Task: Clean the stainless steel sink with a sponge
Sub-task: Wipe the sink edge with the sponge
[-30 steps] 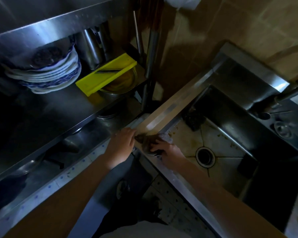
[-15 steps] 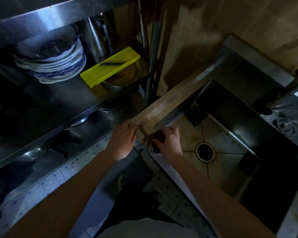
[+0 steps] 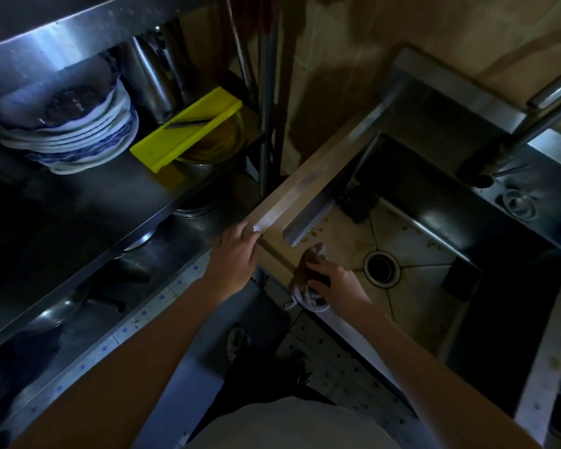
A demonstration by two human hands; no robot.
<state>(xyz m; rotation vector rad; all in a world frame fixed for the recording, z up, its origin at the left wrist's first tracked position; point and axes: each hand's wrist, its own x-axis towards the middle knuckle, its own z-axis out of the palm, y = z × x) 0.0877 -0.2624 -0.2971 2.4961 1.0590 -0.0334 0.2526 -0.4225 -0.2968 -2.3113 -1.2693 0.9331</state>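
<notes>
the right hand [image 3: 336, 283] is pressing the sponge [image 3: 306, 283] onto the near left corner of the stainless steel sink [image 3: 308, 184], right where the rim is turning down into the basin; its grip is closing narrowly around the sponge, fingers curled over the top, with a pale ragged edge sticking out beneath. the left hand [image 3: 237, 254] is resting on the outer corner of the rim just beside it, its grip loose and holding nothing, fingertips touching the metal edge, seemingly bracing the body. to do this stroke well, the person is probably best working the corner in short overlapping passes, pushing down hard enough for the sponge to be flattening against the steel, and following the rim's length rather than scrubbing across it. brownish specks are sitting along the foot of the left wall and on the basin floor [image 3: 412, 244] toward the drain [image 3: 381, 266], so the strokes should be carrying grime downhill to the drain, not out over the rim. a dark block [image 3: 358, 204] is lying in the far left corner of the basin and a second dark block [image 3: 460, 277] near the right wall; what they are is too dim to tell, and both are likely needing lifting before the floor gets wiped
</notes>
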